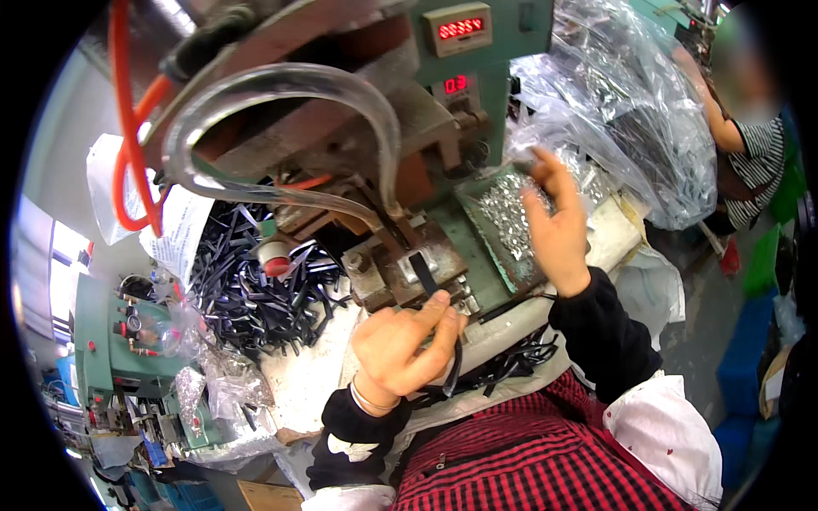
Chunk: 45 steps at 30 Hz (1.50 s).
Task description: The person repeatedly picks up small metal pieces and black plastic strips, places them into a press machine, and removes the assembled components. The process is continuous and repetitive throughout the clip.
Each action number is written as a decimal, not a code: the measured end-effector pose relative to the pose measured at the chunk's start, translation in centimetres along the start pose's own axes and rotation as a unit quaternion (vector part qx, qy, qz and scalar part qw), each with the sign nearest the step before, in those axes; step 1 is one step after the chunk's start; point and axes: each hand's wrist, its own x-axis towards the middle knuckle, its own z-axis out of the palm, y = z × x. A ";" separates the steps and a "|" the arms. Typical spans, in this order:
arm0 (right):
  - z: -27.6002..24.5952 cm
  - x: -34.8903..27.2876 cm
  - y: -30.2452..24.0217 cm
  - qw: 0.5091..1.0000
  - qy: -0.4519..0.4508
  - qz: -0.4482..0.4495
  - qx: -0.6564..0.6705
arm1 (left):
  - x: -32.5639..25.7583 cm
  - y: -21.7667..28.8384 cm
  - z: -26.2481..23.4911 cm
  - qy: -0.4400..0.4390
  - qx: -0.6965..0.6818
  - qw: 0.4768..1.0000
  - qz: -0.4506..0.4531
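My left hand [405,345] pinches a narrow black strap [443,324] and keeps it upright just in front of the metal press fixture [409,264] of a green machine. Its upper end lies on the fixture plate. My right hand [558,226] reaches out with fingers spread over a green tray [477,247] of small shiny metal pieces [507,213]; whether it has picked one up I cannot tell. More black straps [503,370] lie across my lap.
A heap of black straps [256,289] lies left of the fixture. A clear hose [281,85] and an orange hose [123,111] arch above. Clear plastic bags [630,119] sit behind the tray. Another person [750,145] sits at the far right. A second green machine [119,341] stands at left.
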 end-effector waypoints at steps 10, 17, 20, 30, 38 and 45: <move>-6.8 -13.9 1.7 0.969 -0.148 -0.106 -0.166 | -1.4 1.1 1.6 0.022 0.004 0.999 -0.043; -4.9 -15.7 4.3 0.944 -0.191 -0.132 -0.235 | -3.5 2.3 -3.6 -0.046 0.088 0.987 -0.127; -3.8 -15.6 4.1 0.947 -0.152 -0.142 -0.246 | -7.8 -0.5 -6.2 0.175 0.167 0.916 -0.319; -1.6 -7.5 -3.7 0.991 -0.124 -0.023 -0.034 | -14.1 -7.4 -3.7 -0.237 0.332 0.860 -0.308; -3.8 -7.9 1.1 0.949 -0.110 0.244 0.169 | -19.3 -7.6 -4.2 -0.274 0.270 0.846 -0.370; 2.0 -2.7 -5.6 0.980 -0.160 -0.043 0.107 | -14.2 -6.3 -6.9 0.011 -0.013 0.818 -0.575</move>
